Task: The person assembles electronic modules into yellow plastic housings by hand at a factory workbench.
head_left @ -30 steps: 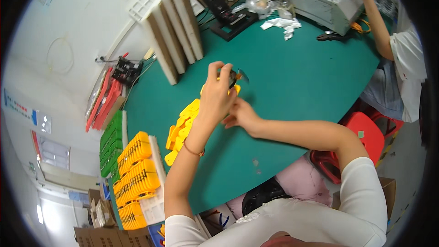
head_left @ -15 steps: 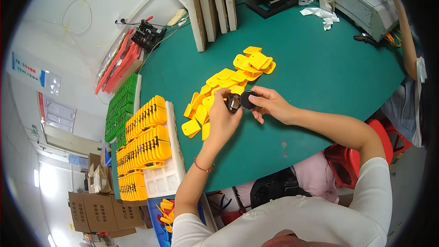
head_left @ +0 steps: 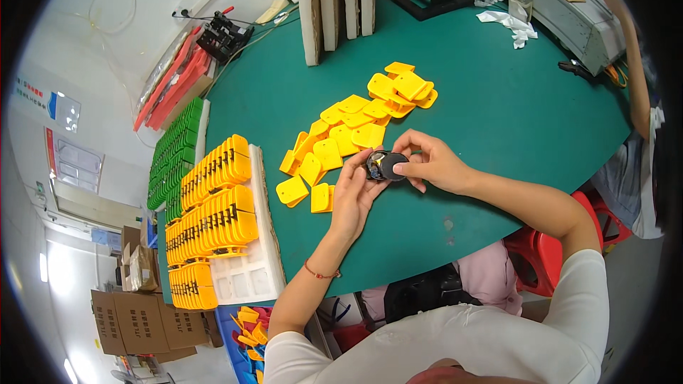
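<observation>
My left hand [head_left: 349, 199] is closed round a small dark round housing [head_left: 373, 164] with a shiny inside. My right hand [head_left: 435, 163] pinches a flat black round cap [head_left: 395, 166] between thumb and fingers. The cap lies against the housing and covers part of it; whether the two are joined I cannot tell. Just beyond my hands, a loose heap of yellow plastic plates [head_left: 343, 139] with rounded corners spreads over the green table [head_left: 491, 128]. Some plates lie close to my left fingers.
A white tray [head_left: 267, 242] at left holds rows of yellow parts [head_left: 220, 217] with black pieces; green ones [head_left: 174, 149] stand behind it. Upright boards [head_left: 331, 3] stand at the back. A blue bin [head_left: 231, 334] sits below the table's left edge. Another person's arm [head_left: 629, 50] shows at right.
My right hand has brought the black cap onto the housing, partly covering it. My left hand has turned slightly, and the view has shifted a little.
</observation>
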{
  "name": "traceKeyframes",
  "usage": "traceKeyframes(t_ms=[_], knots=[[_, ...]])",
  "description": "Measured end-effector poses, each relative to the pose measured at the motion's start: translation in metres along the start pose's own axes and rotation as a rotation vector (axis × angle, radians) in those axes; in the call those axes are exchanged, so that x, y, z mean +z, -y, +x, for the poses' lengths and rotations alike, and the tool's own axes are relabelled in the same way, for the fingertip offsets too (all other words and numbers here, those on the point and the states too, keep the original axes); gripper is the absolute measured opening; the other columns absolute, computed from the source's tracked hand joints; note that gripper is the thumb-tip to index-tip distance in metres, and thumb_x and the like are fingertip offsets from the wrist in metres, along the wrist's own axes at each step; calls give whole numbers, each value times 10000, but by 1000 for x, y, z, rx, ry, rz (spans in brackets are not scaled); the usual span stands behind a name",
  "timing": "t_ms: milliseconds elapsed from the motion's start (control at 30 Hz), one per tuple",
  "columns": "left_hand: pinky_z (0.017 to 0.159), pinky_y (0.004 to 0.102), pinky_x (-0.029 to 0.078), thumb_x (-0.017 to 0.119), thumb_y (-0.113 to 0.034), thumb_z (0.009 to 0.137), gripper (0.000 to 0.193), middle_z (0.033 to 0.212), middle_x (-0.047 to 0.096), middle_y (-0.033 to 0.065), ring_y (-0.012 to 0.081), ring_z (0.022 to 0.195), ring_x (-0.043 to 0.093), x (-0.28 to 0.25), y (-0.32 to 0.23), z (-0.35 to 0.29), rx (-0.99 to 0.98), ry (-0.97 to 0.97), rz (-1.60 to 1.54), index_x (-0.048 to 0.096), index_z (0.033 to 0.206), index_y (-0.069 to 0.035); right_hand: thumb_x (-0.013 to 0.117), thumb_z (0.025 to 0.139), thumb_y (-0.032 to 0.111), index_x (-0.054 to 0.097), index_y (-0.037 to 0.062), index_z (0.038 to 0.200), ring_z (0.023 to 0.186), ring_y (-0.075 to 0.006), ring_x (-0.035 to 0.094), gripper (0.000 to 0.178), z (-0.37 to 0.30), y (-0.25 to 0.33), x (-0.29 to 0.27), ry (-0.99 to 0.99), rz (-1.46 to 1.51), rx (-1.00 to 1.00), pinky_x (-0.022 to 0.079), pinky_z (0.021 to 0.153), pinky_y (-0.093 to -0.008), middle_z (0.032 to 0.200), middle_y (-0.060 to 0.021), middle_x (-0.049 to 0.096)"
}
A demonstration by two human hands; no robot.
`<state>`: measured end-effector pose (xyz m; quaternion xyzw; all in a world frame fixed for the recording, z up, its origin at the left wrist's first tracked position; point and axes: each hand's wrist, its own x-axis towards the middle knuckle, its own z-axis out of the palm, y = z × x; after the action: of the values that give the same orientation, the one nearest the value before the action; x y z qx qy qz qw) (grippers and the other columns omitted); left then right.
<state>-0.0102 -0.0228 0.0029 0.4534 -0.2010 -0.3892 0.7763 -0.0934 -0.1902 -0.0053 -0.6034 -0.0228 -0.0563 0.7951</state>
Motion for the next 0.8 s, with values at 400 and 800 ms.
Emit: traceKeyframes(t_ms=[400,800], knots=[[930,364,432,391,-115,921,386,1251,426,153,244,1091,497,-4,1,-3,6,14,20,334,1275,30,570,823,87,465,25,895,562,-92,528,142,1,6,0,-68,104,65,449,444,-228,766,-50,514],[932,366,431,393,-72,912,402,1245,433,173,238,1106,486,-7,2,-4,3,92,54,314,1287,47,631,777,42,484,16,842,549,-70,538,163,1,9,1,-135,85,95,444,432,-193,699,-37,532]])
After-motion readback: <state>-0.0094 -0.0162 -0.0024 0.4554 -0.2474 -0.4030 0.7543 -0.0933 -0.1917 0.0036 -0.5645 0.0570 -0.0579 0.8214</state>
